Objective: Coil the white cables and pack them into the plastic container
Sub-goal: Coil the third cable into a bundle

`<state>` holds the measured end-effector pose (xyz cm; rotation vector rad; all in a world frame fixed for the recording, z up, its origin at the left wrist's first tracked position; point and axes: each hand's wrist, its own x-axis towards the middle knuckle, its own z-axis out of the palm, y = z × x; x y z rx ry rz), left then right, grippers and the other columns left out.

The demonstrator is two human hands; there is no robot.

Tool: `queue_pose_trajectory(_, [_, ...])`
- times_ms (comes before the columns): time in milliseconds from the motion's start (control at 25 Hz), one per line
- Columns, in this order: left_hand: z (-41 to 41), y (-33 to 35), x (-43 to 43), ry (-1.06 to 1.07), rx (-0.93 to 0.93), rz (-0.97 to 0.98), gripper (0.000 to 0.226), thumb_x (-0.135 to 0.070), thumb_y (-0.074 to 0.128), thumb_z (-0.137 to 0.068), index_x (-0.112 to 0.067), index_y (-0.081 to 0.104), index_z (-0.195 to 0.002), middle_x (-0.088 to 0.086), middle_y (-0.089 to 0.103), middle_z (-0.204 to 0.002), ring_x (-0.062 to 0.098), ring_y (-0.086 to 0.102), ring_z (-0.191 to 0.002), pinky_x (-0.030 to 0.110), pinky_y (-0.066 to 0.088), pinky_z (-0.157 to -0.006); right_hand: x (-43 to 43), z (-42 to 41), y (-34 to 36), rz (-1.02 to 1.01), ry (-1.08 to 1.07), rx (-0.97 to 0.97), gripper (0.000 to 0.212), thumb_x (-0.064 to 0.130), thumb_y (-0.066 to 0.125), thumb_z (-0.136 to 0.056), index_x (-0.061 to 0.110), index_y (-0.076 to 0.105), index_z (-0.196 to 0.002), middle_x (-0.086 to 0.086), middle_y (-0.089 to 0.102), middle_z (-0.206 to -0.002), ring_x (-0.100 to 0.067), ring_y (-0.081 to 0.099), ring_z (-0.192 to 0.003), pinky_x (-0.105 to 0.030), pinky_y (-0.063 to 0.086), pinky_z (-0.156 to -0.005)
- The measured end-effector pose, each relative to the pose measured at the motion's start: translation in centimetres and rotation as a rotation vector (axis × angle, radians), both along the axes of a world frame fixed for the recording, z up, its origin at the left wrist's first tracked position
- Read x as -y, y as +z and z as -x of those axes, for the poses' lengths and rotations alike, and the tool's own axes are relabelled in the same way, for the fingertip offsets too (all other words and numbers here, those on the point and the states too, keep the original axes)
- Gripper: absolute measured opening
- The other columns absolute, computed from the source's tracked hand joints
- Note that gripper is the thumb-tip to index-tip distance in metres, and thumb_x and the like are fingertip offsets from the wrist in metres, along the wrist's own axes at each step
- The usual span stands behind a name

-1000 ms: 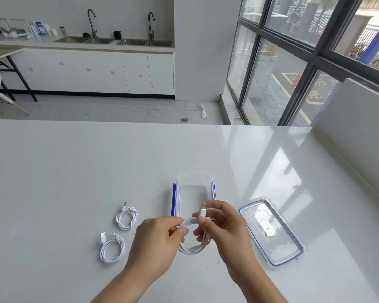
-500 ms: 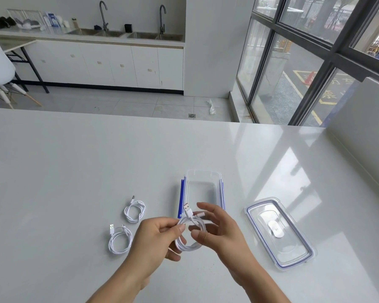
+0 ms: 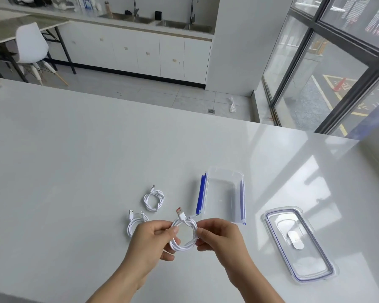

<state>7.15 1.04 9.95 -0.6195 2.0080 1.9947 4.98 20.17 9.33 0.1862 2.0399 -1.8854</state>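
Nearest the camera, above the white table (image 3: 74, 160), the left hand (image 3: 150, 239) and right hand (image 3: 219, 237) pinch opposite sides of a coiled white cable (image 3: 185, 236), its plug pointing up. Just left lie two more coiled cables (image 3: 136, 224) (image 3: 154, 199). Beyond stands the open plastic container (image 3: 222, 196), apart from its lid (image 3: 298, 242) on the right.

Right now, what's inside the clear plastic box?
Nothing shows inside the plastic container; its clear bottom looks bare. The right hand covers part of its near edge, so that strip is hidden.
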Motion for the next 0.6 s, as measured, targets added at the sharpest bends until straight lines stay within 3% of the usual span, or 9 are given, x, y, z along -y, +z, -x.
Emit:
queue_pose_trajectory(200, [-1.8, -2.0, 2.3, 0.066, 0.018, 0.027, 0.028, -0.006, 0.066, -0.090, -0.027, 0.081, -0.081, 0.011, 0.076, -0.075, 0.015, 0.058, -0.052, 0.032, 0.060, -0.056, 2.9, 0.4, -1.9, -0.033, 0.069, 0.053, 0.014, 0.001, 0.069, -0.084, 0.010, 0.079, -0.080, -0.009, 0.075, -0.069, -0.016, 0.067, -0.061, -0.028, 0.060, -0.062])
queue_pose_trajectory(400, [-3.0, -3.9, 4.2, 0.140, 0.067, 0.078, 0.029, 0.001, 0.063, -0.088, -0.022, 0.079, -0.080, 0.015, 0.076, -0.074, 0.018, 0.055, -0.051, 0.038, 0.061, -0.058, 5.7, 0.4, -4.0, -0.062, 0.128, 0.124, 0.008, 0.006, 0.070, -0.083, 0.009, 0.078, -0.081, -0.008, 0.074, -0.068, -0.018, 0.066, -0.060, -0.028, 0.059, -0.063])
queue_pose_trajectory(600, [-2.3, -4.6, 5.1, 0.131, 0.046, 0.061, 0.028, -0.006, 0.067, -0.088, -0.028, 0.082, -0.081, 0.013, 0.076, -0.076, 0.016, 0.061, -0.054, 0.037, 0.062, -0.060, 6.5, 0.8, -4.8, -0.125, 0.140, 0.119, 0.005, 0.009, 0.074, -0.082, 0.009, 0.078, -0.080, -0.007, 0.073, -0.064, -0.018, 0.065, -0.055, -0.029, 0.059, -0.062])
